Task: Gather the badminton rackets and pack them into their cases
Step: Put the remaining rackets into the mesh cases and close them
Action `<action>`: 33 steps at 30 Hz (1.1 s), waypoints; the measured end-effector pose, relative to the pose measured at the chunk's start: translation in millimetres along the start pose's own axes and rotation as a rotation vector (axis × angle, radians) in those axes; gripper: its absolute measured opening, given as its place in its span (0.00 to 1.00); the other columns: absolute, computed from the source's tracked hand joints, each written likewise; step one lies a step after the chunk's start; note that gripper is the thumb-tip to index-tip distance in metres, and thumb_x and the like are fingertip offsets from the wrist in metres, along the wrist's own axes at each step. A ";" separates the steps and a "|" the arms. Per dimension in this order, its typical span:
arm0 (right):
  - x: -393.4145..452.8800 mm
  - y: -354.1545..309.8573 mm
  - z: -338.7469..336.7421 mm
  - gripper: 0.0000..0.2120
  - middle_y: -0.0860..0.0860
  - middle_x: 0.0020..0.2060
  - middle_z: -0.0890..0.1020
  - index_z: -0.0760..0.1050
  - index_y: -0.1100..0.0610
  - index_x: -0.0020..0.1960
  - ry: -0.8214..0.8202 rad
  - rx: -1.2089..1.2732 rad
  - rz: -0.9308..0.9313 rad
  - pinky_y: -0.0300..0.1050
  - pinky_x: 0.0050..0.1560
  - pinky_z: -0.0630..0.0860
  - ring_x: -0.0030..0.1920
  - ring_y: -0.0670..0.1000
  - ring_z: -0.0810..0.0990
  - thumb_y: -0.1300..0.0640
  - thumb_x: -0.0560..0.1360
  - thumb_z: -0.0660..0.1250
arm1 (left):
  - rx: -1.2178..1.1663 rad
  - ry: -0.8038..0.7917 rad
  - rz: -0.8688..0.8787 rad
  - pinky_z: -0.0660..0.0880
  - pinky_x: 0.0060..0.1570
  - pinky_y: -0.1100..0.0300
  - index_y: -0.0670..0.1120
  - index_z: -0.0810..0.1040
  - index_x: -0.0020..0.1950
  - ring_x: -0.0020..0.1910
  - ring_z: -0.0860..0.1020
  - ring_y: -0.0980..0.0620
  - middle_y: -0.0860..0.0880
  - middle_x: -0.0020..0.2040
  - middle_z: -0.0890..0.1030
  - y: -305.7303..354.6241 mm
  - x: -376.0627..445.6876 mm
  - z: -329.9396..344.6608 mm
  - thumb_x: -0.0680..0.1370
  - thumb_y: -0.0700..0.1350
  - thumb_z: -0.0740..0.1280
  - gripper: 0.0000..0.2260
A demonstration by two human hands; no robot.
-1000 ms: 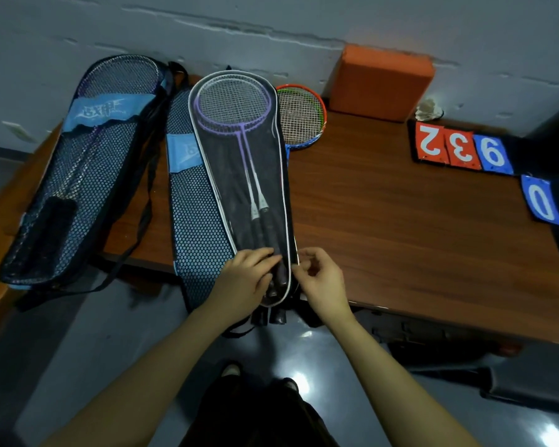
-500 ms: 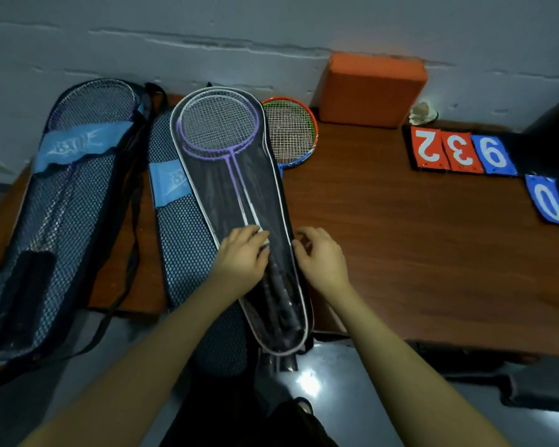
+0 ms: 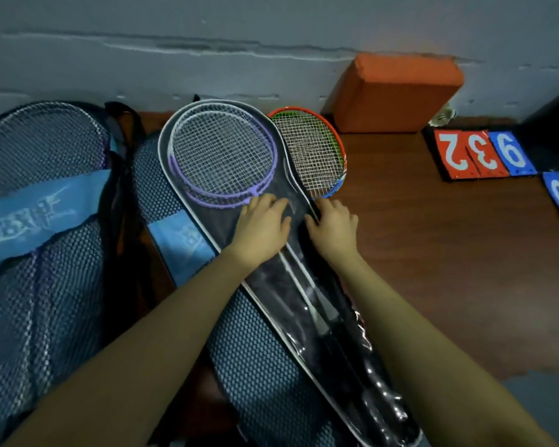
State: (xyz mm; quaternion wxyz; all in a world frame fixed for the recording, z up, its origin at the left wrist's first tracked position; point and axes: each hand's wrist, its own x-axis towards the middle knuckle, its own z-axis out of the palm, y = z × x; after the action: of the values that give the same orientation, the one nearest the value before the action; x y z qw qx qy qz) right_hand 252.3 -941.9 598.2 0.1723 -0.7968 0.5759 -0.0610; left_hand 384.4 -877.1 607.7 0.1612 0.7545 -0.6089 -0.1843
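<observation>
Head view shows, nearest, the clear plastic white-trimmed racket case [image 3: 307, 324] running diagonally across a blue mesh racket bag [image 3: 265, 375] on the brown wooden bench [image 3: 449, 269]. At its throat the left hand [image 3: 261, 228] presses flat with relaxed fingers, while the right hand [image 3: 333, 222] seems to pinch the case's right edge, probably at a zipper. Hold the cover flat and draw evenly round the purple-framed rackets [image 3: 221, 159]. Beyond lies an orange-and-green racket [image 3: 313, 153], still unpacked.
</observation>
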 end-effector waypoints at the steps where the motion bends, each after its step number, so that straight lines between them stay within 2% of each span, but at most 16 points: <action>1: 3.9 -4.6 2.6 0.20 0.57 0.59 0.74 0.68 0.56 0.66 -0.016 -0.003 0.015 0.55 0.59 0.62 0.61 0.60 0.70 0.52 0.76 0.62 | -0.014 -0.016 -0.012 0.64 0.64 0.48 0.45 0.66 0.70 0.63 0.67 0.43 0.45 0.64 0.71 -3.5 5.2 -0.4 0.79 0.49 0.58 0.19; 3: 9.5 -10.9 6.3 0.20 0.57 0.59 0.73 0.68 0.56 0.66 -0.021 0.037 0.056 0.54 0.59 0.61 0.61 0.59 0.69 0.54 0.75 0.63 | -0.073 -0.047 -0.047 0.63 0.65 0.47 0.45 0.64 0.71 0.65 0.66 0.43 0.45 0.66 0.70 -7.9 13.4 -0.1 0.79 0.50 0.58 0.21; 6: 10.1 -16.2 0.7 0.17 0.54 0.54 0.76 0.73 0.56 0.62 0.101 0.222 0.058 0.50 0.55 0.61 0.58 0.56 0.73 0.60 0.73 0.65 | -0.236 -0.050 -0.074 0.63 0.66 0.45 0.45 0.63 0.72 0.68 0.64 0.44 0.45 0.68 0.68 -10.4 20.3 -1.0 0.79 0.51 0.57 0.22; 8: 3.4 -21.4 -7.3 0.14 0.52 0.50 0.79 0.77 0.56 0.57 0.148 0.372 -0.013 0.51 0.56 0.67 0.53 0.53 0.76 0.63 0.71 0.68 | -0.374 0.004 -0.084 0.64 0.66 0.46 0.45 0.62 0.72 0.67 0.66 0.45 0.44 0.67 0.68 -10.9 21.8 -8.4 0.79 0.51 0.58 0.22; 11: -16.0 -29.2 -19.7 0.13 0.47 0.45 0.80 0.79 0.55 0.51 0.144 0.557 -0.060 0.55 0.55 0.73 0.48 0.49 0.78 0.64 0.68 0.71 | -0.541 0.105 -0.127 0.66 0.65 0.52 0.44 0.63 0.71 0.64 0.69 0.47 0.44 0.66 0.68 -9.5 19.3 -25.7 0.79 0.52 0.59 0.23; 12: -23.1 -30.9 -23.7 0.13 0.47 0.44 0.80 0.80 0.55 0.51 0.137 0.593 -0.068 0.51 0.53 0.74 0.46 0.46 0.78 0.64 0.67 0.71 | -0.566 0.131 -0.139 0.67 0.64 0.51 0.43 0.63 0.71 0.63 0.70 0.47 0.44 0.65 0.69 -8.9 17.9 -30.7 0.79 0.53 0.60 0.24; 15: -44.2 -35.8 -36.7 0.12 0.49 0.40 0.80 0.81 0.60 0.49 0.086 0.681 -0.113 0.32 0.45 0.71 0.40 0.38 0.76 0.67 0.67 0.72 | -0.563 0.166 -0.189 0.72 0.60 0.47 0.44 0.65 0.70 0.57 0.74 0.47 0.44 0.61 0.71 -9.2 12.7 -37.4 0.76 0.57 0.62 0.26; 18: -58.2 -38.7 -47.7 0.12 0.52 0.38 0.78 0.81 0.60 0.49 -0.009 0.709 -0.157 0.28 0.41 0.69 0.38 0.43 0.75 0.69 0.67 0.73 | -0.563 0.186 -0.289 0.74 0.56 0.50 0.45 0.67 0.69 0.53 0.75 0.48 0.46 0.58 0.73 -7.6 6.4 -38.6 0.73 0.60 0.65 0.30; 20: -64.0 -38.0 -51.6 0.12 0.50 0.36 0.77 0.80 0.60 0.49 -0.067 0.724 -0.168 0.28 0.42 0.69 0.38 0.43 0.74 0.69 0.67 0.73 | -0.576 0.216 -0.324 0.74 0.54 0.54 0.45 0.67 0.68 0.51 0.75 0.49 0.47 0.56 0.74 -2.5 1.3 -40.4 0.72 0.58 0.68 0.30; 23: -71.5 -33.0 -53.2 0.12 0.49 0.36 0.76 0.80 0.60 0.50 -0.116 0.725 -0.186 0.29 0.42 0.69 0.37 0.43 0.74 0.69 0.67 0.72 | -0.603 0.226 -0.354 0.73 0.48 0.58 0.44 0.70 0.66 0.46 0.77 0.51 0.49 0.47 0.78 5.5 -6.7 -40.0 0.73 0.47 0.70 0.24; 27: -84.4 -22.5 -52.9 0.12 0.48 0.35 0.75 0.81 0.61 0.49 -0.143 0.730 -0.190 0.30 0.41 0.69 0.37 0.42 0.74 0.69 0.67 0.73 | -0.769 0.183 -0.450 0.79 0.44 0.52 0.41 0.75 0.60 0.40 0.80 0.46 0.49 0.38 0.81 8.3 -15.4 -32.9 0.73 0.36 0.66 0.16; 30: -90.1 -14.1 -57.0 0.11 0.48 0.36 0.75 0.80 0.61 0.50 -0.181 0.795 -0.168 0.32 0.43 0.71 0.37 0.44 0.74 0.69 0.68 0.72 | -0.805 0.229 -0.433 0.77 0.37 0.52 0.42 0.76 0.57 0.37 0.79 0.43 0.44 0.39 0.81 14.5 -25.8 -34.0 0.74 0.34 0.63 0.13; 33: -90.0 -13.3 -61.9 0.10 0.49 0.37 0.76 0.80 0.62 0.49 -0.188 0.878 -0.166 0.33 0.43 0.71 0.38 0.45 0.73 0.67 0.68 0.73 | -0.937 0.279 -0.412 0.73 0.27 0.58 0.44 0.76 0.54 0.32 0.75 0.48 0.47 0.37 0.78 20.3 -37.3 -45.4 0.75 0.31 0.60 0.12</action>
State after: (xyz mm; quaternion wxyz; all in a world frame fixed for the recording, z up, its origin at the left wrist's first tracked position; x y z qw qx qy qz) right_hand 216.3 -866.3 669.6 0.5400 -0.6939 0.4113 -0.2404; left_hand 381.4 -844.0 660.2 0.5209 0.7229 -0.2734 -0.3624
